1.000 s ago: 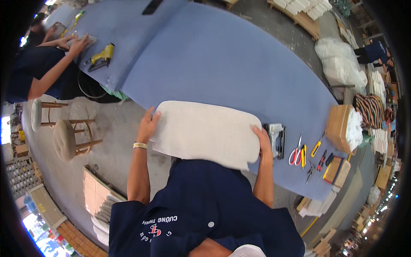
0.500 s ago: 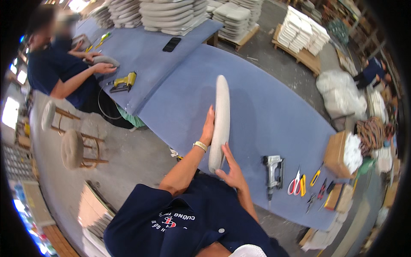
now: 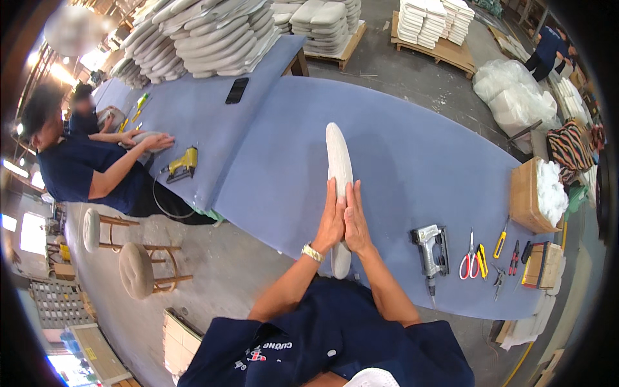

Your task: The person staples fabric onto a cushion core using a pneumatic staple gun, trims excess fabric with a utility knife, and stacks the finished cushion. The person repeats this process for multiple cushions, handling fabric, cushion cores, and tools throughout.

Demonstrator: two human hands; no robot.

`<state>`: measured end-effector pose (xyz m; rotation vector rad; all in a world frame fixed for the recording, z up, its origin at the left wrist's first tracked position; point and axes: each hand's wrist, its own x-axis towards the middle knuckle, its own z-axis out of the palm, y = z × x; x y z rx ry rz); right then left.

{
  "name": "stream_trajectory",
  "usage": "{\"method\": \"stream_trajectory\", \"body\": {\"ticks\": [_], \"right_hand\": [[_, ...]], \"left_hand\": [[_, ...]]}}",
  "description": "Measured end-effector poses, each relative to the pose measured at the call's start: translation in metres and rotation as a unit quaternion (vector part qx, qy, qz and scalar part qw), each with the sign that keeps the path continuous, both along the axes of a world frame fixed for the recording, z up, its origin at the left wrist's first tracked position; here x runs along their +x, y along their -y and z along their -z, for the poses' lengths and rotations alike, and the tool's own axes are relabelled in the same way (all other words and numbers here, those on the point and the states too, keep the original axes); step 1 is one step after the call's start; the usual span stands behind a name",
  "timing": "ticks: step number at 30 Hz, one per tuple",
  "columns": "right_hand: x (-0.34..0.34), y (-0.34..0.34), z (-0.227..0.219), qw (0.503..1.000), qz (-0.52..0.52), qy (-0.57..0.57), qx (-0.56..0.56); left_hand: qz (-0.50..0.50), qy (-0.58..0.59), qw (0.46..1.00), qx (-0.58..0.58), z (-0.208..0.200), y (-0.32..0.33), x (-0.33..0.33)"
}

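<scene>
A light grey padded seat cushion [image 3: 338,151] stands on its narrow edge over the blue table, its long side running away from me. My left hand [image 3: 331,219] presses flat along its left face, fingers straight and pointing away. Against the right face lies my right hand [image 3: 356,222], also with straight fingers. Together the palms clamp the cushion at its middle. Its near end [image 3: 341,263] sticks out below my wrists, close to my shirt. Whether the cushion's lower edge rests on the table is hard to tell.
Right of my hands lie a silver staple gun [image 3: 431,255], red-handled scissors [image 3: 469,261], a yellow cutter [image 3: 482,261] and a cardboard box [image 3: 525,193] of white stuffing. At left, a co-worker [image 3: 90,161] handles a cushion near a yellow staple gun [image 3: 182,164]. Cushion stacks [image 3: 216,39] stand behind.
My right hand has moved from the cushion's near end up to its middle, level with the left. The cushion is now more upright on edge. My view has shifted slightly.
</scene>
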<state>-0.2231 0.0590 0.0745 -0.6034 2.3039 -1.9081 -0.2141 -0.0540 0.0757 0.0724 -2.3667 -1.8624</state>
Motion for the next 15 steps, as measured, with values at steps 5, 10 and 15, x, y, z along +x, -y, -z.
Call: {"method": "stream_trajectory", "body": {"ticks": [5, 10, 15], "right_hand": [[-0.061, 0.022, -0.037, 0.983, -0.021, 0.034, 0.182], [-0.172, 0.062, -0.05, 0.948, -0.067, 0.068, 0.304], [-0.251, 0.102, 0.001, 0.97, -0.054, 0.174, 0.162]], "left_hand": [[0.013, 0.093, 0.991, 0.092, -0.038, -0.003, 0.004], [-0.001, 0.061, 0.998, 0.014, -0.013, 0.0, 0.007], [-0.029, 0.101, 0.991, -0.08, -0.031, 0.009, 0.017]]}}
